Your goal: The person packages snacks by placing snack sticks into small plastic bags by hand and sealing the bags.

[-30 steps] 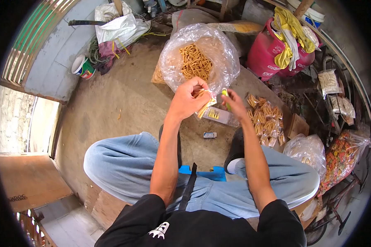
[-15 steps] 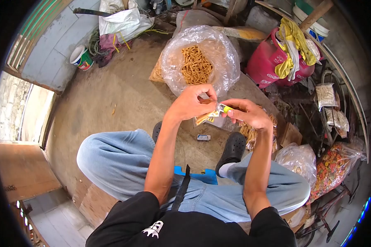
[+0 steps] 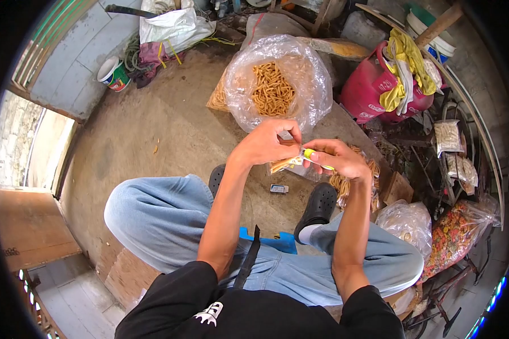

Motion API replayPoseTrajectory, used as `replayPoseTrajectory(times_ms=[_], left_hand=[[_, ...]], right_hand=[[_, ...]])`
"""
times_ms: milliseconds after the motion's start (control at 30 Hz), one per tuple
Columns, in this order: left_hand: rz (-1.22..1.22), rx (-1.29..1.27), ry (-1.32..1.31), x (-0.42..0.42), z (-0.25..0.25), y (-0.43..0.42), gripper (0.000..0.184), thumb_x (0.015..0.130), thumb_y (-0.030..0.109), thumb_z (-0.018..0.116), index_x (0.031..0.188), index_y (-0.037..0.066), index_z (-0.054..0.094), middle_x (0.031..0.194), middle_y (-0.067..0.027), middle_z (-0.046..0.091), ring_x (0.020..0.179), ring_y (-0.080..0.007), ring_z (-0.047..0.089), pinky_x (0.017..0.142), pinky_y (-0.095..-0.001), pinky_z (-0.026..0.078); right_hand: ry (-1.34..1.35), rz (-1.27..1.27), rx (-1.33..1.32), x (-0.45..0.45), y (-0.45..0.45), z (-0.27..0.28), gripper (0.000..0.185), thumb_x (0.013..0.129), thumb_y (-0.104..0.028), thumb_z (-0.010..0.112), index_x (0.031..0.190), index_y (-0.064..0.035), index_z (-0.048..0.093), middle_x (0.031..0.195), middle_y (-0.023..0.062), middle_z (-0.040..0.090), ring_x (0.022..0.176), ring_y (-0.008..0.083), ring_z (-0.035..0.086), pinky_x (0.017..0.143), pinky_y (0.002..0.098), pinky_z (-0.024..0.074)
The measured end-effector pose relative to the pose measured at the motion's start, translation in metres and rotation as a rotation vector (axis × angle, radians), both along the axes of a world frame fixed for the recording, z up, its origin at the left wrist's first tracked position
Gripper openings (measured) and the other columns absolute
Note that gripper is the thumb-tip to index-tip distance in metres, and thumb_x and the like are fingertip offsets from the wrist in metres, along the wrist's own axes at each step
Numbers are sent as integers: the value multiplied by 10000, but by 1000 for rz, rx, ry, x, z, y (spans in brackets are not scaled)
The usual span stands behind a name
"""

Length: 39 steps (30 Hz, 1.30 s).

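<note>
Left hand (image 3: 267, 141) clamped, thumb against fingers, on the upper end of a clear packet (image 3: 283, 164) of snack sticks; packet hangs tilted just below the fingertips. Right hand (image 3: 345, 158) closed round a yellow-green lighter-like tool (image 3: 309, 153), its tip at the packet's pinched end; whether tip and film touch cannot be told.

Edges and room: rolled rim of the large open bag (image 3: 241, 99) lies beyond both hands, close to the left knuckles in view. Wide stretch of concrete floor (image 3: 152, 118) left of the left hand. Right side tighter: filled packets (image 3: 341, 185) below and beside the right hand, partly hidden by it; pink drum (image 3: 362, 90) farther out, beyond the right hand. Small blue-and-white box (image 3: 279, 188) on the floor below the packet. Dark shoe (image 3: 318, 204) below the right hand.

Pose: left hand back-up, wrist bent inward, forearm slanting up from the body. Right forearm nearly upright in view, hand turned inward, thumb along the tool. Fingertips of both hands nearly meet.
</note>
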<state>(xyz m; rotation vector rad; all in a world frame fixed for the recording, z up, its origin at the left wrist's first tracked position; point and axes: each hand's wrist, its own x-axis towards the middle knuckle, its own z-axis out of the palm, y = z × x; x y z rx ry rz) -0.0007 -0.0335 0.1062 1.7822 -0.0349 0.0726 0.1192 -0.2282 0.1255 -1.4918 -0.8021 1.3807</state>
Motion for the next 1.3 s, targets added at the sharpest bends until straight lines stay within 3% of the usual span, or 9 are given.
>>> replayPoseTrajectory(times_ms=[333,400,733,867,1067,1167,1300], left_hand=[[10,31,-5,0,0,-2,107,772,81,657,827,4,607,825,-13,608,738,-73,578,624,-230,488],[27,12,4,0,2,-2,97,775,82,644,823,5,609,818,-13,613,732,-72,578,619,-228,482],[198,106,70,-1,-23,12,141,792,134,593,809,-2,626,799,-31,630,700,-85,571,629,-253,474],[219,91,59,-1,-26,10,161,771,139,611,790,-20,622,735,-60,626,671,-117,567,626,-269,469],[209,-94,88,-3,-21,15,99,805,76,562,846,9,622,807,-11,615,743,-74,562,652,-241,461],[194,-233,-41,-5,-15,20,115,826,7,518,894,5,611,836,0,605,772,-58,554,712,-219,445],[239,-307,-120,-9,5,16,89,830,25,548,885,13,617,785,24,589,710,-37,524,637,-205,427]], right_hand=[[-61,1,18,-4,6,-2,284,907,-318,589,991,-47,610,781,-23,612,628,38,484,508,193,344],[-20,-15,120,-4,7,-9,266,898,-309,599,960,-51,613,769,-19,612,634,37,479,518,198,342],[42,-258,237,-29,31,-63,264,897,-266,596,985,-19,629,777,11,602,667,73,486,607,226,381],[-31,-203,223,-24,29,-63,276,906,-272,583,1007,-17,619,783,18,599,674,74,485,618,228,383],[-8,-235,190,-17,20,-33,427,927,-361,490,1107,16,580,777,30,595,649,84,475,610,231,379],[140,-351,363,-8,14,-41,569,936,-478,386,1164,16,554,772,34,584,583,95,435,576,225,358],[151,-421,376,-2,11,-61,620,941,-541,377,1176,9,545,742,28,561,593,97,443,562,227,354]])
